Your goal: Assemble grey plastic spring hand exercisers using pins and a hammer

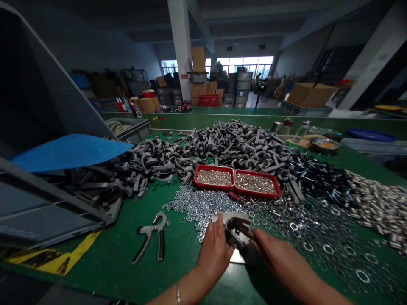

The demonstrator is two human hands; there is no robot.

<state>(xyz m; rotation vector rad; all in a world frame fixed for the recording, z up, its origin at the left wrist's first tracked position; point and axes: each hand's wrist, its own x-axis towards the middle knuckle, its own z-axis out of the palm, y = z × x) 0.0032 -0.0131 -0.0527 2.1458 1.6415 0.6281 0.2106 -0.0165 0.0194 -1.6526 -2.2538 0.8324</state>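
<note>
My left hand (214,243) closes around the near left side of a dark grey curved hand-grip part (237,224), one finger pointing up. My right hand (270,248) grips at the right end of the same piece; its fingertips are partly hidden and blurred. Both hands are over a flat metal plate (235,256) on the green bench. A bright metal bit shows between the hands, too blurred to name. Left of them lies an assembled hand-grip exerciser (154,237) with two black-and-grey handles spread apart.
Two red trays (208,187) of small metal parts stand beyond the plate. Loose nuts (190,205) and rings (329,249) surround it. Behind is a heap of grey handles (235,144); black parts (318,173) and metal cylinders (378,203) lie right. A grey crate (47,212) stands left.
</note>
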